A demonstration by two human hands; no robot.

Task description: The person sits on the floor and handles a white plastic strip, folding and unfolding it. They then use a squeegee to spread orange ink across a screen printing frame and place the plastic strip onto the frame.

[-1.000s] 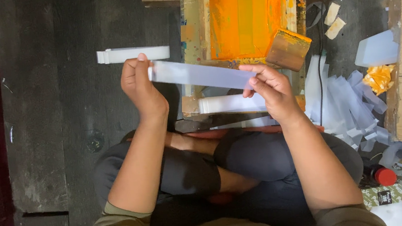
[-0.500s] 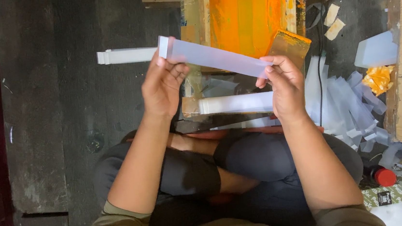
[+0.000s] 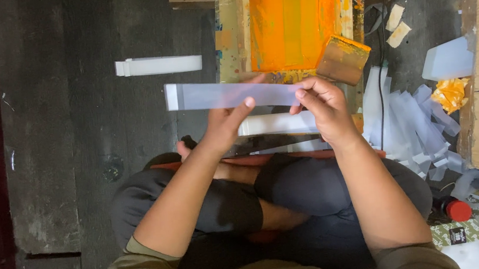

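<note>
The left hand (image 3: 224, 124) and right hand (image 3: 324, 107) both pinched a long, translucent white plastic strip (image 3: 227, 94), held level just below the orange-stained printing screen frame (image 3: 293, 20). Such thin film could easily crease from an uneven pull. No filled container was clearly visible near the frame.

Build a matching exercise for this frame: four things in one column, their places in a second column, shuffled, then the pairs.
1. translucent strip
2. white stack
3. orange-stained frame
4. red cap

a. on the dark floor, alone, far left
b. between left hand and right hand
c. bottom right, among cans
d. top centre

Pairs: 1-b, 2-a, 3-d, 4-c
</note>
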